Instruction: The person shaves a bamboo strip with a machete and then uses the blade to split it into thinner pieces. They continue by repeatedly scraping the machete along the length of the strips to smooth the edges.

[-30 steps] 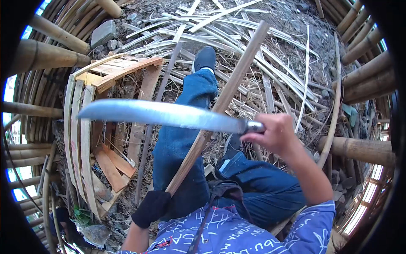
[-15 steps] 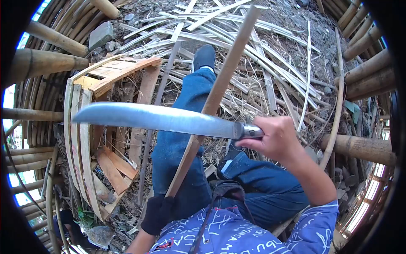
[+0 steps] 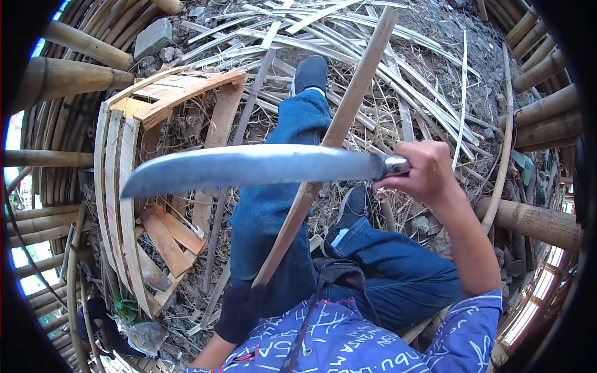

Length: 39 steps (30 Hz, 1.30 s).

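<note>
My right hand grips the handle of a long steel machete, whose blade runs leftward across the view. The blade crosses a long bamboo strip that slants from lower left to upper right over my blue-jeaned leg. My left hand, in a black glove, holds the lower end of that strip near my chest. My dark shoe points up toward a pile of split bamboo.
A curved frame of bent wooden slats lies at the left. Split bamboo strips litter the dirt ahead. Thick bamboo poles ring the spot on both sides. A grey stone sits at upper left.
My right hand has lifted the machete a little and swung its tip downward, so the blade now tilts the other way. The bamboo strip has shifted slightly to the right.
</note>
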Each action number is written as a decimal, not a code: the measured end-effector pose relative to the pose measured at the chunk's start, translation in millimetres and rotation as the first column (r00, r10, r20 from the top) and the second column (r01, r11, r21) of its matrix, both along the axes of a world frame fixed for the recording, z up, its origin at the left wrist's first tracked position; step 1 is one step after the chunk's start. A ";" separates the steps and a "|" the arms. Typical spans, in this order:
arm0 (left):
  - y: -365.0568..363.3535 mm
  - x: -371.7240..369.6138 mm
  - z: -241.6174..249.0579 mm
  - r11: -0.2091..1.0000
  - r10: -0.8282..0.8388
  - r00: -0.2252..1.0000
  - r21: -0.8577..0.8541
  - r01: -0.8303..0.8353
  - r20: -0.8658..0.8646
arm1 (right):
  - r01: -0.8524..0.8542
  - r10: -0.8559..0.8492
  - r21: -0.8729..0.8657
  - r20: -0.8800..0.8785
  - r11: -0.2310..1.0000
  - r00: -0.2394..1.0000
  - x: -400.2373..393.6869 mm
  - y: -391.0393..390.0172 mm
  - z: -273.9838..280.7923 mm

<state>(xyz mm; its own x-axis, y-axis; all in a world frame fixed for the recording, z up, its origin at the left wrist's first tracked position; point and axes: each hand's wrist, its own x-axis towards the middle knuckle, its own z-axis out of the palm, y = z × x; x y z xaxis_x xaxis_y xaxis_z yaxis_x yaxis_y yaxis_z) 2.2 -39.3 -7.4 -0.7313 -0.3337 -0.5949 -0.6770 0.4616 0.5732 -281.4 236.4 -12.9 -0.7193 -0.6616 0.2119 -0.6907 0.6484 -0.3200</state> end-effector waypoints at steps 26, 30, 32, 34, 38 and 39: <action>13.0 -8.1 17.4 0.983 -0.062 0.981 -0.179 0.029 -0.183 | 0.234 -0.179 -0.082 0.418 0.969 0.891 46.2 -32.3 36.3; 14.3 -4.1 2.3 0.918 -0.233 0.945 -0.371 0.136 -0.230 | 0.208 -0.149 -0.126 0.371 0.970 0.917 45.1 -37.5 35.7; 16.0 -3.6 3.6 0.903 -0.250 0.945 -0.402 0.150 -0.209 | 0.185 -0.159 -0.047 0.335 0.982 0.929 37.3 -34.5 27.7; 19.5 -8.9 10.9 0.916 -0.224 0.964 -0.370 0.157 -0.146 | 0.162 -0.157 0.007 0.291 0.987 0.944 32.4 -30.7 23.0; 19.9 -9.3 10.6 0.935 -0.187 0.970 -0.330 0.129 -0.152 | 0.094 -0.096 0.016 0.122 0.995 0.988 23.3 -27.7 19.3; 19.8 -9.4 11.4 0.939 -0.189 0.969 -0.319 0.130 -0.159 | 0.101 -0.103 0.019 0.113 0.995 0.988 19.7 -25.0 17.2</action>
